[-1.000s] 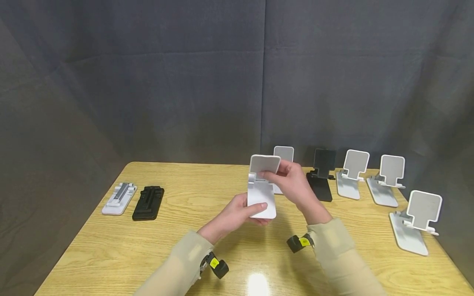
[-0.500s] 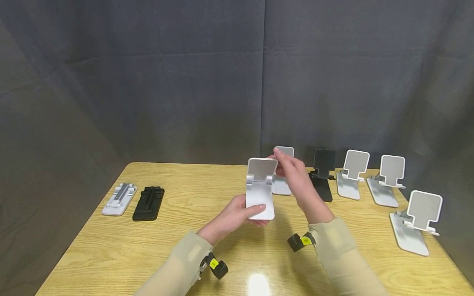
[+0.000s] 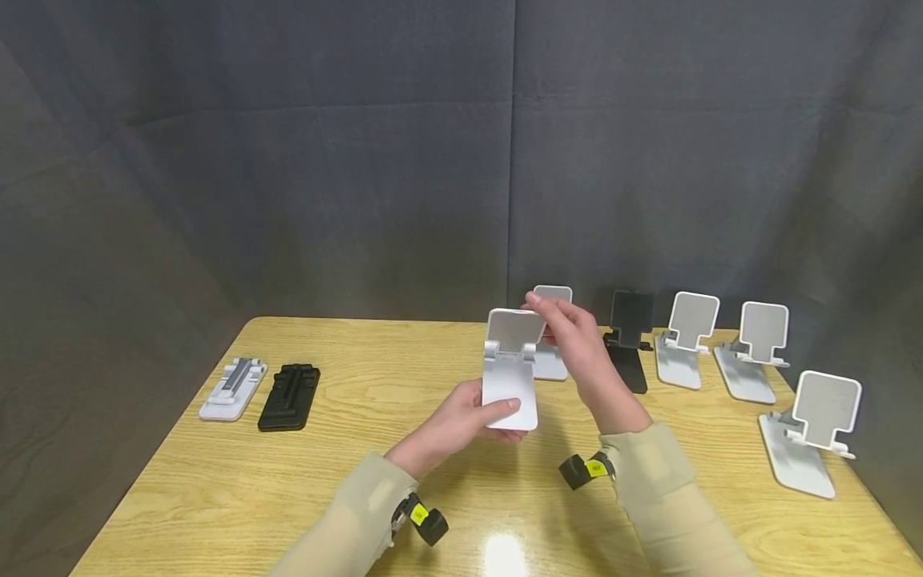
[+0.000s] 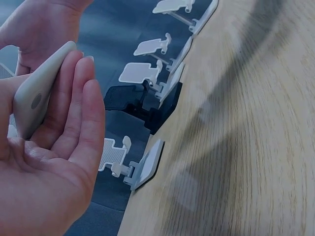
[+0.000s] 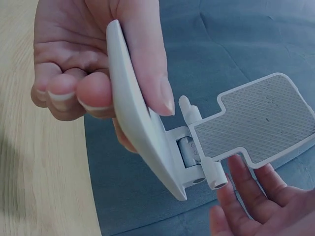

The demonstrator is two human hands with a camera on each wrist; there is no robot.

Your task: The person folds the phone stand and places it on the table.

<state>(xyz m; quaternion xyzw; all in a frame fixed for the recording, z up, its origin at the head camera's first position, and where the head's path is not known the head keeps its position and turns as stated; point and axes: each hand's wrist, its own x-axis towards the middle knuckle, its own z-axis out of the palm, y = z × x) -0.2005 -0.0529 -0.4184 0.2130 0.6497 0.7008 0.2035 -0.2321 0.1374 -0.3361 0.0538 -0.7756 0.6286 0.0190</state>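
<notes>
A white phone stand (image 3: 510,385) is held up over the table, its grey-padded plate (image 5: 261,118) folded out from the base (image 5: 142,120). My left hand (image 3: 465,413) grips the base by its lower end, thumb on the front and fingers behind, as the left wrist view also shows. My right hand (image 3: 573,340) is at the plate's upper right side. In the right wrist view its fingers (image 5: 246,191) reach out loosely behind the plate's edge, not curled round it. The hinge (image 5: 188,150) between base and plate lies in plain sight there.
To the right stand several unfolded phone stands, including a black one (image 3: 632,320) and a white one (image 3: 825,405) nearest the front. A folded white stand (image 3: 233,389) and a folded black stand (image 3: 289,397) lie on the left of the wooden table (image 3: 238,497). Dark cloth (image 3: 360,200) hangs behind.
The right thumb has come off the plate's front, and the right hand has shifted to its upper side edge. Both hinge arms now show. The left hand keeps its hold on the base.
</notes>
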